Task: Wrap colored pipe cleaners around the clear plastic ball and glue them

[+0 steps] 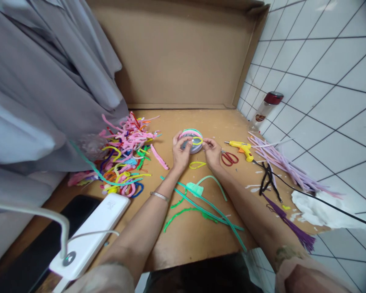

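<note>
Near the middle of the table, my left hand (pixel 182 151) grips the left side of a round piece (pixel 191 133) edged with pink and green pipe cleaner. A yellow loop (pixel 197 141) lies across its grey centre. The fingers of my right hand (pixel 212 151) are pinched together at the right end of that loop. Just below the round piece, a second yellow loop (pixel 197 165) rests on the table. Green pipe cleaners (pixel 207 203) and a pale green piece (pixel 194 189) lie between my forearms.
A heap of coloured pipe cleaners (pixel 125 150) is at left, above a white power bank (pixel 94 232). At right are red-handled scissors (pixel 229 158), a yellow glue gun (pixel 242 149), lilac pipe cleaners (pixel 286 167), a purple tassel (pixel 295 230) and a bottle (pixel 264 112). Cardboard (pixel 183 57) stands behind.
</note>
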The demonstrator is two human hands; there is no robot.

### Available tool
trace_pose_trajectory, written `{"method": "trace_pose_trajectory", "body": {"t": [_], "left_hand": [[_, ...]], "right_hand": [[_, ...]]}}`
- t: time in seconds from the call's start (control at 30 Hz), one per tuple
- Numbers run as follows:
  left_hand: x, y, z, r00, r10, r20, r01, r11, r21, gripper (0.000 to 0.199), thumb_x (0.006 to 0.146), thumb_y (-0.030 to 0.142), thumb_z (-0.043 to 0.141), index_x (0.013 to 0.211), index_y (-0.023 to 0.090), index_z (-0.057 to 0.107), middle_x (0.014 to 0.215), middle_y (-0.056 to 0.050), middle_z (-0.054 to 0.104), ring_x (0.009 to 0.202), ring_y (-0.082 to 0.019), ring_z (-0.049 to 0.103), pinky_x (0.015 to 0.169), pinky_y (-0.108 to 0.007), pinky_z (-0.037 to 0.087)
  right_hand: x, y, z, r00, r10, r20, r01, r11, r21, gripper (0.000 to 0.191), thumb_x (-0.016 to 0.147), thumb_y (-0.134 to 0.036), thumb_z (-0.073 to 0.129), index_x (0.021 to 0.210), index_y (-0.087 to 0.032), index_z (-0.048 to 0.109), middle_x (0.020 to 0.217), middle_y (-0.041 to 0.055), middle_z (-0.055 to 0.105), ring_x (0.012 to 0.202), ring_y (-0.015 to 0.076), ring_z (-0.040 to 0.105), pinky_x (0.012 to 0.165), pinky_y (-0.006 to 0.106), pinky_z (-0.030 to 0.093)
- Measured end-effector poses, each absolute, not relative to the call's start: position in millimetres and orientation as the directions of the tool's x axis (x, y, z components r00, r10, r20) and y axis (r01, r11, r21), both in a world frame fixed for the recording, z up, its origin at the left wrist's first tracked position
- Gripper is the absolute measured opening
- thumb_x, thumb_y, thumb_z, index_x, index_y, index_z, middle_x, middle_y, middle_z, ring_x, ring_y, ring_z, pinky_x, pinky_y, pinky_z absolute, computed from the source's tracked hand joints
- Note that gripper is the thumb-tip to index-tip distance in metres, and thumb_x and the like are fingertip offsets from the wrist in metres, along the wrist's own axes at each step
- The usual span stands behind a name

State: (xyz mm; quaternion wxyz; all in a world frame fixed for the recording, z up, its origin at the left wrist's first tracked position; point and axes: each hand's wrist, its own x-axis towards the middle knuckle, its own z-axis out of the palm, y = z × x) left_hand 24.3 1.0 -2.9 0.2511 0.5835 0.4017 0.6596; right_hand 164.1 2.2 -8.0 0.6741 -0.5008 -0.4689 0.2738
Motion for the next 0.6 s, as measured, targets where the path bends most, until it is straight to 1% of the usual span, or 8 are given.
{"method": "trace_pose_trajectory", "body": {"t": [0.17, 0.27, 0.47, 0.6], "left_hand": [[24.6, 0.0, -1.8, -0.173, 0.796, 0.579, 0.162, -0.557, 0.814, 0.023, 0.086, 0.041, 0.070, 0.097, 0.021, 0.077, 0.137, -0.013, 0.057, 0.135, -0.028, 0.054, 0.119, -0.047, 0.040], [26.6, 0.0, -2.0, -0.179, 0.783, 0.596, 0.197, -0.565, 0.801, 0.020, 0.085, 0.037, 0.070, 0.097, 0.022, 0.076, 0.137, -0.012, 0.057, 0.136, -0.027, 0.053, 0.118, -0.047, 0.040], [29.6, 0.8, -2.3, -0.198, 0.771, 0.605, 0.218, -0.567, 0.794, 0.015, 0.083, 0.029, 0.068, 0.095, 0.021, 0.075, 0.135, -0.012, 0.058, 0.136, -0.027, 0.054, 0.118, -0.046, 0.042], [29.6, 1.6, -2.2, -0.215, 0.776, 0.593, 0.204, -0.559, 0.804, 0.015, 0.083, 0.025, 0.068, 0.095, 0.021, 0.075, 0.135, -0.011, 0.058, 0.135, -0.026, 0.054, 0.117, -0.046, 0.042]], "right_hand": [[167.3, 1.1, -8.1, 0.400, 0.818, 0.414, 0.172, 0.376, -0.910, 0.024, 0.074, -0.041, 0.068, 0.084, -0.019, 0.071, 0.087, 0.0060, 0.071, 0.078, 0.0186, 0.063, 0.079, 0.035, 0.054], [167.0, 0.2, -8.2, 0.396, 0.813, 0.427, 0.194, 0.381, -0.904, 0.026, 0.076, -0.044, 0.067, 0.084, -0.020, 0.071, 0.086, 0.0050, 0.071, 0.078, 0.0183, 0.063, 0.079, 0.034, 0.054], [163.6, -4.9, -4.5, 0.412, 0.806, 0.424, 0.155, 0.397, -0.905, 0.021, 0.076, -0.039, 0.068, 0.085, -0.020, 0.071, 0.087, 0.0036, 0.069, 0.079, 0.0176, 0.062, 0.081, 0.034, 0.054], [162.2, -8.6, -1.0, 0.398, 0.813, 0.425, 0.172, 0.389, -0.905, 0.017, 0.077, -0.036, 0.069, 0.086, -0.021, 0.070, 0.090, 0.0031, 0.068, 0.082, 0.0176, 0.061, 0.083, 0.034, 0.053]]}}
